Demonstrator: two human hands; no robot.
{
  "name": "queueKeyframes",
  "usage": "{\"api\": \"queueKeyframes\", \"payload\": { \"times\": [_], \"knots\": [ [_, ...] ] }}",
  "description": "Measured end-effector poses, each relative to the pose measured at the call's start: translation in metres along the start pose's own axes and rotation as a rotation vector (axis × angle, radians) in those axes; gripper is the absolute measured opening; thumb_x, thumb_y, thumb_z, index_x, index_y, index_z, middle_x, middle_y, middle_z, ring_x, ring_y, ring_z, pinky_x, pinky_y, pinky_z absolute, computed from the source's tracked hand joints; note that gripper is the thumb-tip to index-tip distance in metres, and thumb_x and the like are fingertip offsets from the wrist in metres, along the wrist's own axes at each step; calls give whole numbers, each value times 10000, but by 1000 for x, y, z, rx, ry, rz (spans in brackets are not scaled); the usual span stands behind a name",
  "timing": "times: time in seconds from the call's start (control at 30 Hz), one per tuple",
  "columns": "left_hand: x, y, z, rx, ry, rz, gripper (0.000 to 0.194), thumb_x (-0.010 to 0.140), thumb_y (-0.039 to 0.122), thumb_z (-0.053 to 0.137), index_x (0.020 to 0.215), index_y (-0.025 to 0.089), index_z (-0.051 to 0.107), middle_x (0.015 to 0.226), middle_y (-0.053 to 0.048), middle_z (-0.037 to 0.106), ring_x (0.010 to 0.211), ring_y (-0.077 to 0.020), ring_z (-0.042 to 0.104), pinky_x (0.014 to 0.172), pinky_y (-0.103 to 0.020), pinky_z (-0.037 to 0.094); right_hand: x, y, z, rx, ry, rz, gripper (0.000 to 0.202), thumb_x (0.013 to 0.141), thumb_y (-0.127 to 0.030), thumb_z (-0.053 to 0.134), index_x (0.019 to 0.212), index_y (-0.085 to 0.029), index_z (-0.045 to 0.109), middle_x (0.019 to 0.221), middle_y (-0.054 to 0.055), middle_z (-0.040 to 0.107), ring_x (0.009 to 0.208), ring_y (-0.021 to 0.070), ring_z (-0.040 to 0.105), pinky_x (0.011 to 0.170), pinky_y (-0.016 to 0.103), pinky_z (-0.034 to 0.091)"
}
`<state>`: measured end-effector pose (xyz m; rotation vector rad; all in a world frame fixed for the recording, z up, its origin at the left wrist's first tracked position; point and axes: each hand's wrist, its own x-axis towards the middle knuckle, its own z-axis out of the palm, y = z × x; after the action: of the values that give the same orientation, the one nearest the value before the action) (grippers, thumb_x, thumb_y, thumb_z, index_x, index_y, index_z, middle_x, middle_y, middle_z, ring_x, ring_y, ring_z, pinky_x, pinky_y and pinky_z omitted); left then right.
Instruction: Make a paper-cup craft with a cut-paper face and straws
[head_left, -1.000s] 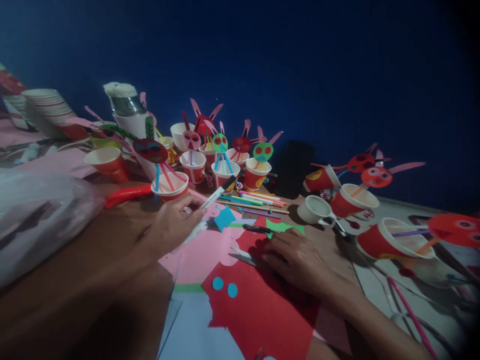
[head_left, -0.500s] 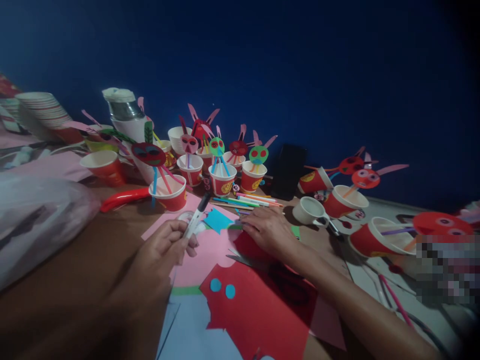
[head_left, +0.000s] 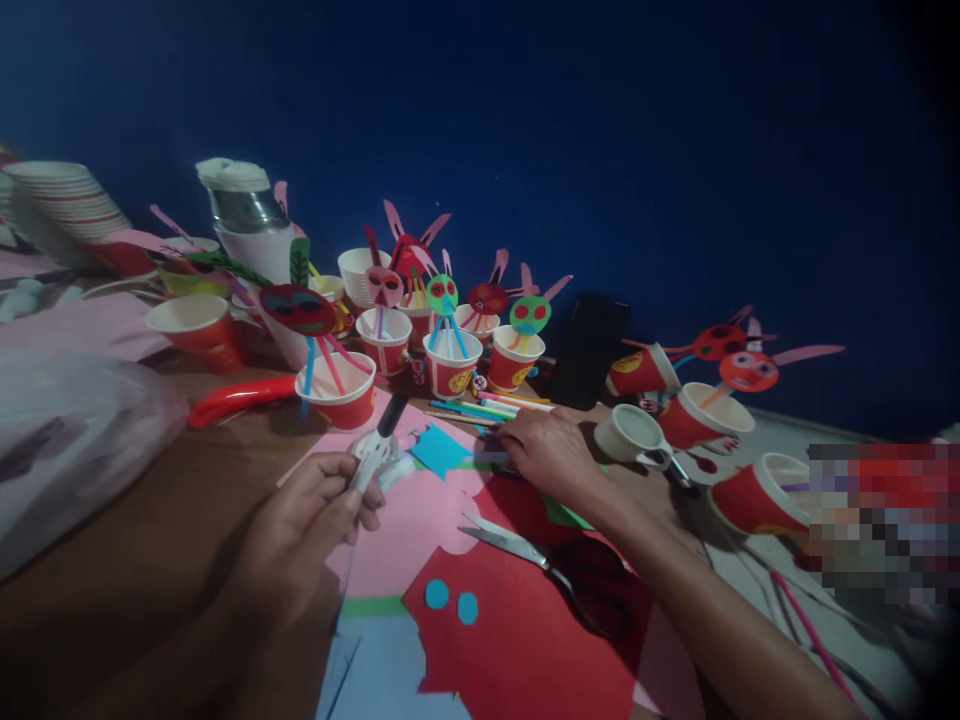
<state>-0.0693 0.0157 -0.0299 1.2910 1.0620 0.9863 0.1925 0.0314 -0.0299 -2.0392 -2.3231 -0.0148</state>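
Note:
My left hand is closed around a white marker with a black cap, tilted up over the pink paper. My right hand reaches over the top edge of the red paper. Its fingers are bent down beside the blue paper scrap, and what they hold is hidden. Below that hand, open scissors with black handles lie on the red paper. Two small blue paper circles rest left of the scissors. A roll of clear tape sits behind the marker.
Red paper cups with paper bug faces on straws stand in a row behind. Coloured pens lie before them. A grey mug and a dark phone are right. A plastic bag and a red-handled tool are left.
My right hand has moved off the scissors and slightly away from me, so their blades and handles now show. My left hand still holds the marker. The view has shifted a little.

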Motion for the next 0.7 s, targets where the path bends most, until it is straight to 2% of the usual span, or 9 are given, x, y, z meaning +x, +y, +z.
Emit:
{"api": "queueKeyframes", "payload": {
  "times": [0.13, 0.3, 0.5, 0.7],
  "knots": [
    [2, -1, 0, 5, -10, 7, 123, 809, 246, 496, 902, 165, 489, 741, -13, 610, 588, -110, 531, 502, -230, 373, 0, 6, 5, -3, -5, 38, 227, 871, -201, 461, 900, -218, 685, 903, 73, 675, 885, 211, 585, 712, 317, 276],
    [4, -3, -3, -5, -20, -5, 122, 811, 239, 503, 912, 172, 484, 753, -8, 610, 591, -108, 534, 502, -229, 368, 5, -5, 1, 11, -23, 56, 228, 882, -233, 457, 890, -242, 684, 897, 40, 683, 878, 189, 597, 739, 305, 287],
    [5, -7, -6, 1, -39, -30, 166, 801, 290, 539, 912, 176, 493, 742, -9, 618, 584, -120, 536, 501, -232, 377, 16, -17, 1, -7, -52, 116, 203, 859, -297, 492, 864, -197, 668, 887, 68, 695, 836, 218, 614, 711, 310, 307],
    [5, -10, -7, -7, -34, -4, 189, 792, 317, 564, 917, 193, 495, 741, 2, 623, 582, -117, 536, 497, -218, 374, 22, -21, 5, -38, -80, 153, 203, 858, -266, 465, 850, -171, 644, 894, 93, 696, 828, 234, 619, 718, 325, 321]
  ]
}}
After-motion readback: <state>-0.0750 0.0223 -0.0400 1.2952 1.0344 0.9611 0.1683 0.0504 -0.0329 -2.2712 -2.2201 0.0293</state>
